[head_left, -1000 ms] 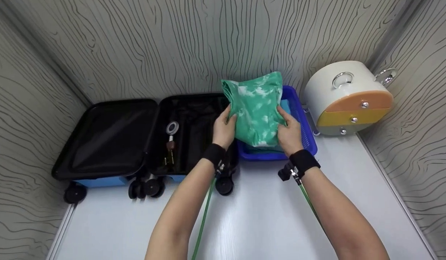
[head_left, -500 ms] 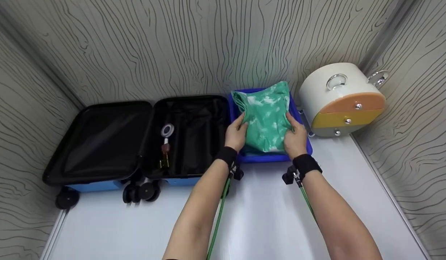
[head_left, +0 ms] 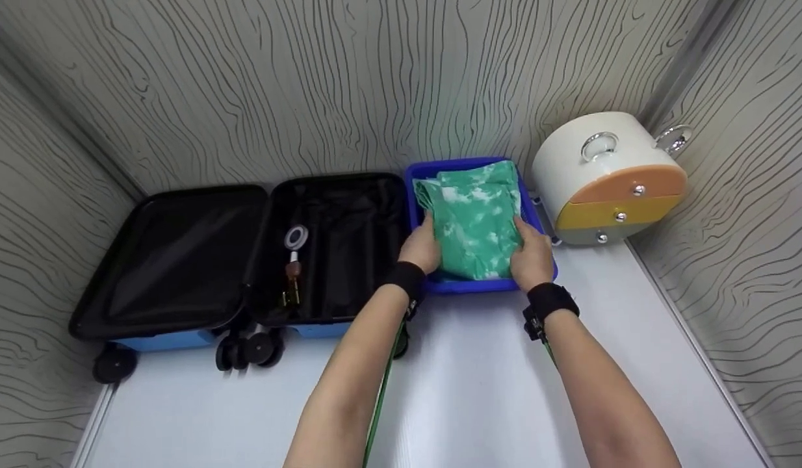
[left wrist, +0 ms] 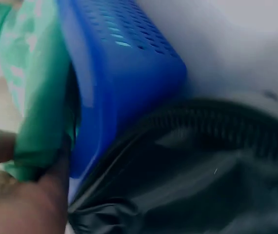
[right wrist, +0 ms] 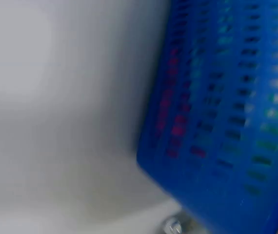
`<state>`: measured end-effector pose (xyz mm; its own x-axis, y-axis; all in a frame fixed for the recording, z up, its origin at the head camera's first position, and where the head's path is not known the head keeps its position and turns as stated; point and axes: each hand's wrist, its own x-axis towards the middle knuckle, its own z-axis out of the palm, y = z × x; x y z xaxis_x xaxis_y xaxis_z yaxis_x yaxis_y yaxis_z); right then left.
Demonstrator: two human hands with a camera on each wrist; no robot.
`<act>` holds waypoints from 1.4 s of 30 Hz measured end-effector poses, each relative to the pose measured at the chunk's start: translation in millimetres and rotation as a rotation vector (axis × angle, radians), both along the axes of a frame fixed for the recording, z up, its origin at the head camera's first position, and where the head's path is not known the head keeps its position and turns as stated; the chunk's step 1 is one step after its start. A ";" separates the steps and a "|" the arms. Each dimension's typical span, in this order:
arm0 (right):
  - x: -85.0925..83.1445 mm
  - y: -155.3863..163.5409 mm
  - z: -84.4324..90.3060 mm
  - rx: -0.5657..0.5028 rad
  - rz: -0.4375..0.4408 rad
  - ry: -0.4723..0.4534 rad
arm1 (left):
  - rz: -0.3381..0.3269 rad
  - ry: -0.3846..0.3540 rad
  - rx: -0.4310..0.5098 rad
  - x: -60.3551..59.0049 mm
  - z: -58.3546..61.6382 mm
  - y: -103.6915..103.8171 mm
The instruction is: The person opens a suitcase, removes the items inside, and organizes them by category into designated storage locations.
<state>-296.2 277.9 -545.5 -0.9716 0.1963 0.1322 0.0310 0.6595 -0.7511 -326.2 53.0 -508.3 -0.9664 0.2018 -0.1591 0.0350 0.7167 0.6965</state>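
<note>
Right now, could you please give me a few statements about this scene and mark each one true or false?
1. Both hands, left and right, hold the green cloth. True.
2. The cloth is over the blue basket. True.
3. The suitcase is closed. False: it lies open.
4. The suitcase is right of the basket. False: it is to the left.
5. The white drawer box stands right of the basket. True.

We have lowered the green cloth (head_left: 476,224) from above the blue basket (head_left: 419,177) down into it.
</note>
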 end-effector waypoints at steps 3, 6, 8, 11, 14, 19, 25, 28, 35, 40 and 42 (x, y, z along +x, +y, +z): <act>3.0 3.6 -1.3 0.185 0.019 0.016 | 0.025 0.121 -0.193 3.7 -0.7 4.9; 5.3 7.5 -5.0 0.361 0.020 0.076 | -0.024 0.259 -0.378 8.8 -3.0 7.2; 6.3 10.0 -7.8 0.473 0.013 0.144 | -0.096 0.350 -0.508 12.5 -4.3 7.3; 7.6 12.4 -11.4 0.588 0.028 0.255 | -0.195 0.431 -0.665 18.5 -4.6 6.0; 8.6 13.4 -11.8 0.621 0.073 0.266 | -0.257 0.365 -0.729 22.6 -3.3 4.3; 10.1 11.1 -2.8 0.620 0.147 0.053 | -0.311 0.257 -0.742 25.1 -1.3 0.6; 9.7 7.0 6.5 0.642 0.186 -0.100 | -0.377 0.194 -0.749 27.8 -2.6 -2.5; 7.8 4.6 7.6 0.642 0.205 -0.170 | -0.379 0.164 -0.753 28.6 -1.9 -1.7; 6.2 1.7 9.6 0.667 0.264 -0.227 | -0.378 0.120 -0.793 28.0 -1.5 0.9; 5.1 1.5 9.4 0.718 0.294 -0.253 | -0.381 0.110 -0.785 26.7 -2.0 2.2; 5.2 1.8 8.5 0.721 0.295 -0.275 | -0.380 0.112 -0.781 27.1 -2.7 2.6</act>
<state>-291.0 279.7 -537.0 -0.9859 -0.1142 -0.1224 -0.0979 0.9865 -0.1316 -299.1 55.6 -511.0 -0.8741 0.3866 -0.2942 0.4074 0.9132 -0.0103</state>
